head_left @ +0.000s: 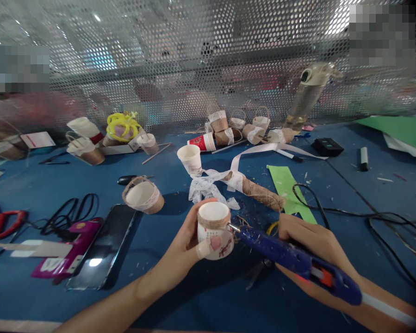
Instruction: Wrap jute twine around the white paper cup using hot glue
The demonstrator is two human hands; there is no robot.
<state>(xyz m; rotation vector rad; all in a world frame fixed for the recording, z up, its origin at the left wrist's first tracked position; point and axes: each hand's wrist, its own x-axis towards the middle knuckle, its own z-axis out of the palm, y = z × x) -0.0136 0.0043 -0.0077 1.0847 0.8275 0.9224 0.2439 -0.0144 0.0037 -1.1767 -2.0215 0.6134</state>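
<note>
A white paper cup [214,226] with a burlap band round its rim sits in my left hand [190,233], thumb across its front and fingers behind. My right hand [312,245] is wrapped round a blue hot glue gun [277,249]. The gun's metal nozzle points left and meets or nearly meets the cup just below the band; I cannot tell if it touches. Behind the cup lie white lace ribbon [206,188] and a roll of burlap [263,194]. Partly hidden beneath the gun is a dark metal tool, perhaps scissors [258,273].
To the left are a burlap-wrapped basket cup [143,196], a phone [103,249], a purple glue gun [72,249] and red-handled pliers [9,222]. Plain cups [189,159] and finished baskets stand further back. A black cable [360,212] crosses the right side near a green strip [291,192].
</note>
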